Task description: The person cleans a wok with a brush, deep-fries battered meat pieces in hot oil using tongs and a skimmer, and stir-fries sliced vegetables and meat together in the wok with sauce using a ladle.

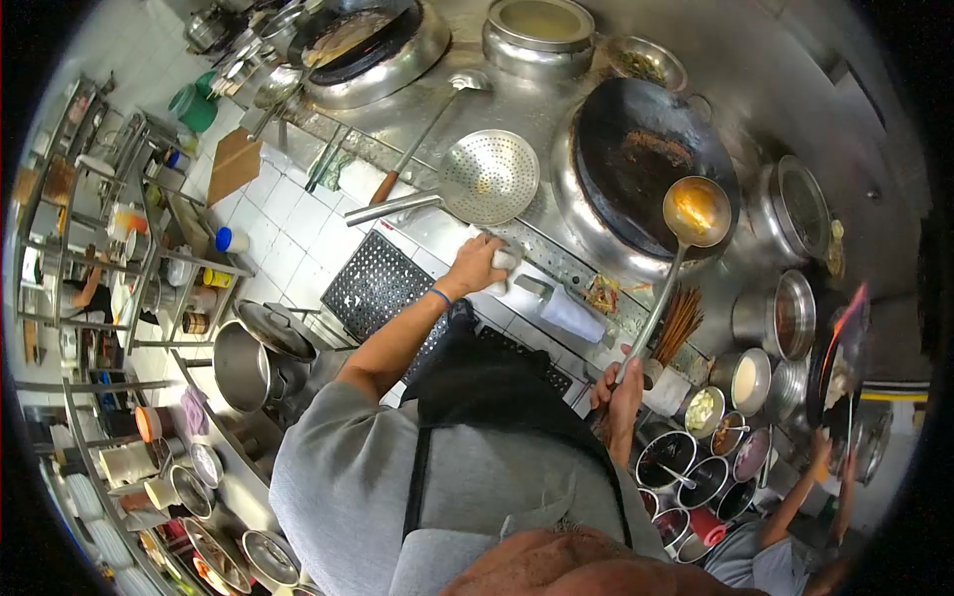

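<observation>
My left hand (pixel 471 266), with a blue band at the wrist, grips a whitish cloth (pixel 505 260) at the stove's front edge. Just above it lies a perforated strainer (pixel 489 177), its handle pointing left. My right hand (pixel 623 393) is closed round the lower end of a long ladle (pixel 656 303). The ladle's bowl, with orange liquid in it, is over the right edge of a dark wok (pixel 636 149) that has brown residue inside. Between my hands, a folded white cloth (pixel 572 316) lies on the ledge beside food scraps (pixel 603 294).
Right of the wok stand metal pots (pixel 773 316), a bundle of thin sticks (pixel 679 323) and several sauce containers (pixel 666 459). A co-worker (pixel 770 556) reaches toward another wok with flames at the far right. Shelves (pixel 149 248) and large pots (pixel 241 368) are at left.
</observation>
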